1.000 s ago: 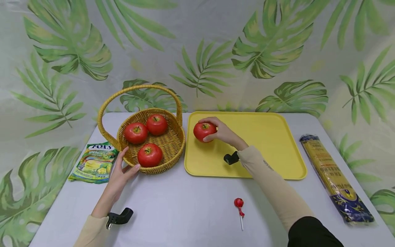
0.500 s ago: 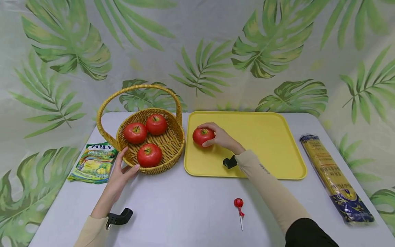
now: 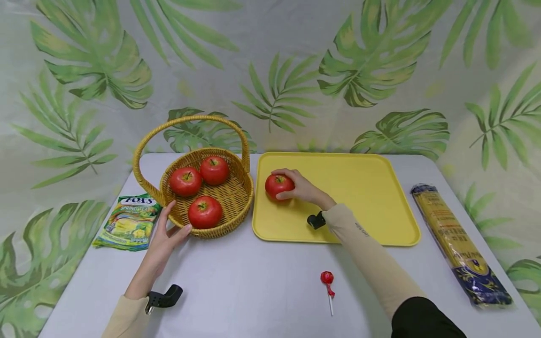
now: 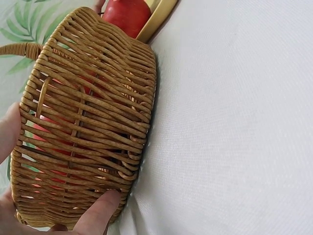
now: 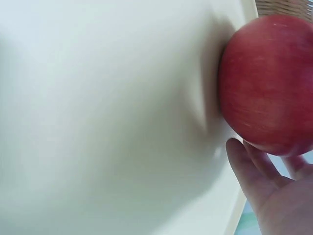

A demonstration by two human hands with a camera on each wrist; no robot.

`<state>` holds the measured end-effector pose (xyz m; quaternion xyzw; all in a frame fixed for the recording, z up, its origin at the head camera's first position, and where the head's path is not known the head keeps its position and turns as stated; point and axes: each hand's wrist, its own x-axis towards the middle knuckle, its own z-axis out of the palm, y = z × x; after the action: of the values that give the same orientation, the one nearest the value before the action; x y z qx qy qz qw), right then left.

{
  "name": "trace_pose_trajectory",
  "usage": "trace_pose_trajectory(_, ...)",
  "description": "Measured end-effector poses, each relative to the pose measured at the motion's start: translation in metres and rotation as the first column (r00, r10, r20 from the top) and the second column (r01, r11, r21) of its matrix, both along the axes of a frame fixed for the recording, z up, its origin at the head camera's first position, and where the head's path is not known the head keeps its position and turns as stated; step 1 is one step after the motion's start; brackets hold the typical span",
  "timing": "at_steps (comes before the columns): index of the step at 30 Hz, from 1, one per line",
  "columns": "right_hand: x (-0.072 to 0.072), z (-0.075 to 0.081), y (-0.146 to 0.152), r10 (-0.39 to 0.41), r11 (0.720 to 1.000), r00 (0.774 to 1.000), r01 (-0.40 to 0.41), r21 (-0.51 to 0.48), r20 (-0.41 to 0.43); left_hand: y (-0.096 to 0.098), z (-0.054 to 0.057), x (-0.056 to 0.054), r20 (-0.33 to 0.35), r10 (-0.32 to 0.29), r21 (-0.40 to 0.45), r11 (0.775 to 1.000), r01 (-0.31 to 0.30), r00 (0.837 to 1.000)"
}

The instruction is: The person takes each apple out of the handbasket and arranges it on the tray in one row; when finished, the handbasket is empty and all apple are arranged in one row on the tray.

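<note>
In the head view my right hand (image 3: 301, 188) holds a red apple (image 3: 275, 187) over the left part of a yellow tray (image 3: 346, 202). The right wrist view has this apple (image 5: 271, 85) close up, with fingers along its lower side; it is low over the tray or on it, I cannot tell which. My left hand (image 3: 164, 241) grips the near left rim of a wicker basket (image 3: 230, 199). Thumb and fingers press the woven wall (image 4: 88, 117) in the left wrist view. Several red apples, such as the nearest one (image 3: 205, 212), lie inside the basket.
The basket's tall handle (image 3: 190, 119) arches over its far side. A green candy bag (image 3: 128, 223) lies left of the basket. Nearer me is a red lollipop (image 3: 327, 278). At the right edge lies a long pack of noodles (image 3: 460, 244). A leaf-print cloth (image 3: 274, 98) hangs behind.
Over the last second my right hand and its apple have come slightly nearer to me and lower, with barely any motion in the last half second. My left hand and the basket stay put.
</note>
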<state>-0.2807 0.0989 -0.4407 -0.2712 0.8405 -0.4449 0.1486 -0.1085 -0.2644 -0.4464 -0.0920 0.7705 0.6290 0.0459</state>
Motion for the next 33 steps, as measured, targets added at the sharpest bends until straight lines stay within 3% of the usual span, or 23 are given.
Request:
trace_pose_trajectory(7,-0.001,0.010,0.000,-0.034,0.993,0.997,0.025,-0.116,-0.071,0.000,0.000,0.001,-0.005,-0.003,0.003,1.000,0.003,1.000)
trace_pose_trajectory(12,0.006,0.028,-0.009,-0.074,0.967,0.987,0.037,-0.252,-0.142,0.000,0.000,0.001,-0.010,-0.004,0.006,1.000,0.004,1.000)
trace_pose_trajectory(18,0.017,0.045,-0.031,0.000,0.917,0.996,-0.036,-0.396,-0.090,0.001,0.001,0.001,-0.013,-0.009,0.009,1.000,0.009,1.000)
trace_pose_trajectory(25,0.031,0.051,-0.065,0.127,0.918,0.991,-0.128,-0.375,-0.028,0.000,0.001,0.000,-0.004,-0.012,0.006,1.000,0.012,1.000)
trace_pose_trajectory(33,0.041,0.047,-0.107,0.278,0.923,0.960,-0.273,-0.271,-0.020,0.000,0.000,0.001,-0.005,-0.007,0.006,1.000,0.007,1.000)
